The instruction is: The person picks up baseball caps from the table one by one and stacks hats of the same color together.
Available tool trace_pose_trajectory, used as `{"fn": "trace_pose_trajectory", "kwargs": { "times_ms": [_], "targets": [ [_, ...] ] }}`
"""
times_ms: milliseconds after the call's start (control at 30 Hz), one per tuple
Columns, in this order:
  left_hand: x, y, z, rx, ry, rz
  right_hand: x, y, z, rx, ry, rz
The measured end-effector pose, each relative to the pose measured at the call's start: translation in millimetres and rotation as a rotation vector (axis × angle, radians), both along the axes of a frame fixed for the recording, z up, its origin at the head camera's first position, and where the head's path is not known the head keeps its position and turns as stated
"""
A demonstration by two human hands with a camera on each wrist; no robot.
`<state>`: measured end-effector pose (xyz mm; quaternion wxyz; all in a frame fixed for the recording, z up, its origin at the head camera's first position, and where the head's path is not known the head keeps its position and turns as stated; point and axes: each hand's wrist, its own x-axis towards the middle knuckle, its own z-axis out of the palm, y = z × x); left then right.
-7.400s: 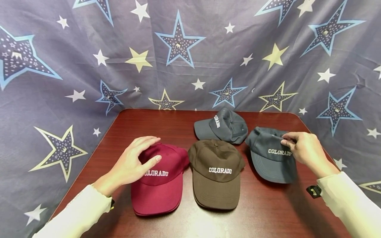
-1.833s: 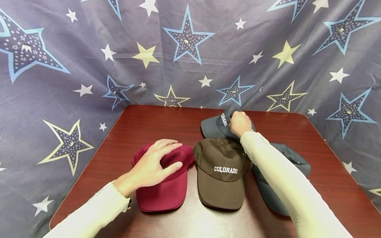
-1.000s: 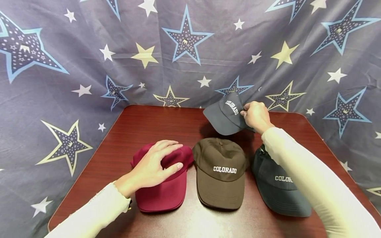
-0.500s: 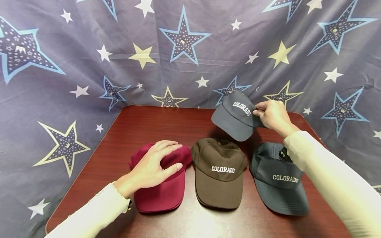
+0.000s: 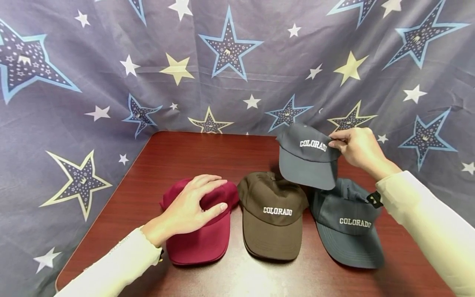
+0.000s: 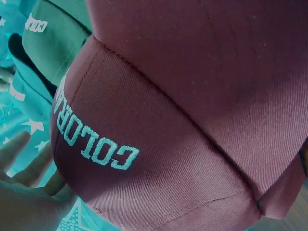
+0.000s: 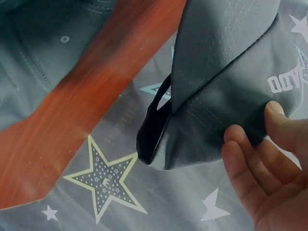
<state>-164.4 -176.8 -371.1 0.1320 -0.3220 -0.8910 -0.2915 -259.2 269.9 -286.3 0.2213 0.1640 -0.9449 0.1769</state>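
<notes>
My right hand [image 5: 360, 148] pinches the side of a dark grey baseball cap [image 5: 308, 154], thumb and fingers at its crown near the COLORADO lettering. This cap hangs above the back of the table, its brim facing me. In the right wrist view, the fingertips [image 7: 236, 134] press into the grey cloth [image 7: 202, 130]. My left hand [image 5: 189, 204] lies over the crown of a maroon cap [image 5: 200, 245], fingers loosely spread and relaxed. In the left wrist view, the fingers [image 6: 33, 168] stand beside the maroon crown [image 6: 144, 120]. Its lettering is hidden in the head view.
A brown COLORADO cap [image 5: 274, 239] sits beside the maroon one. Right of it rests a second dark grey cap [image 5: 352, 247], under the lifted cap's brim in this view. The caps lie on a reddish wooden table [image 5: 208, 152]. A star-patterned curtain [image 5: 222, 95] hangs behind.
My right hand let go of the first grey cap, now in front beside the brown one, then picked up the rear grey cap, moved it right and turned its brim toward me. My left hand stays.
</notes>
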Motion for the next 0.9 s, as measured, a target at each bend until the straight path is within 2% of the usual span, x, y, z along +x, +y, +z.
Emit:
{"fn": "trace_pose_trajectory", "kwargs": {
  "times_ms": [133, 367, 600, 900],
  "targets": [
    [0.8, -0.1, 0.3, -0.001, -0.001, 0.004, 5.8, 7, 2.2, 0.023, 0.036, 0.012],
    [1.4, -0.3, 0.4, -0.004, -0.003, 0.006, 18.1, 24, 4.9, 0.069, 0.039, 0.031],
    [1.4, 0.2, 1.5, -0.002, -0.004, 0.007, 27.5, 43, 2.8, 0.142, 0.120, 0.093],
    [1.8, 2.3, 2.2, 0.000, -0.005, 0.002, 41.0, 60, -1.0, 0.140, 0.105, 0.091]
  ]
}}
